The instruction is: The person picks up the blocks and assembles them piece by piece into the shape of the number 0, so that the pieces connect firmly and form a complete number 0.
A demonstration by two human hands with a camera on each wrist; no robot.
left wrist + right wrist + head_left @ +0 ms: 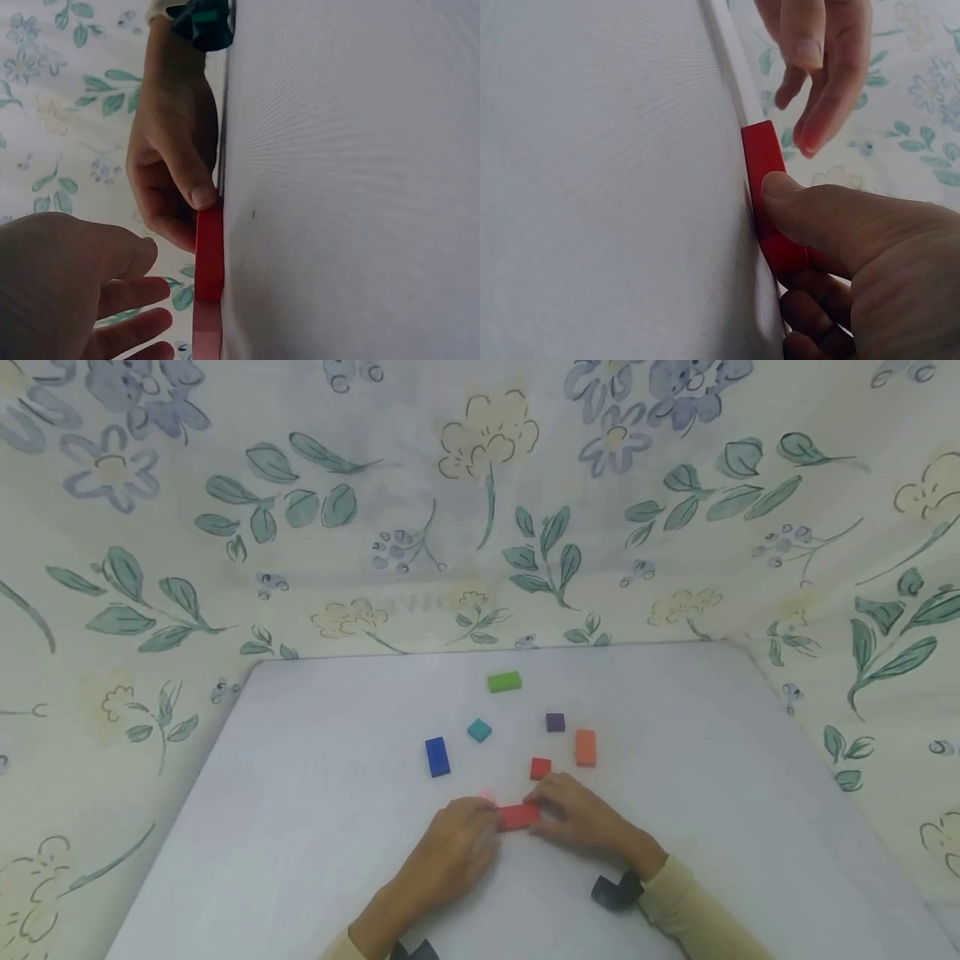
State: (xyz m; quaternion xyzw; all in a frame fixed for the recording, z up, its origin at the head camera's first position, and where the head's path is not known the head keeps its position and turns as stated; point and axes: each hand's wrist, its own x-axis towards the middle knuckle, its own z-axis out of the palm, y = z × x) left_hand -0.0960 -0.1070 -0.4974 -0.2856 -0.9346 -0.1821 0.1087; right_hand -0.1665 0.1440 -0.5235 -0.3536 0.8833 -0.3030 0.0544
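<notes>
A flat red block lies on the white table between my two hands. My right hand pinches its right end, the thumb lying on one side and curled fingers on the other. My left hand hovers at the block's left end with relaxed fingers, holding nothing. In the left wrist view the red block shows edge-on. A pink block peeks out just behind the left fingertips.
Beyond the hands lie a small red block, an orange one, a purple one, a teal one, a blue one and a green one. Flowered cloth walls the table.
</notes>
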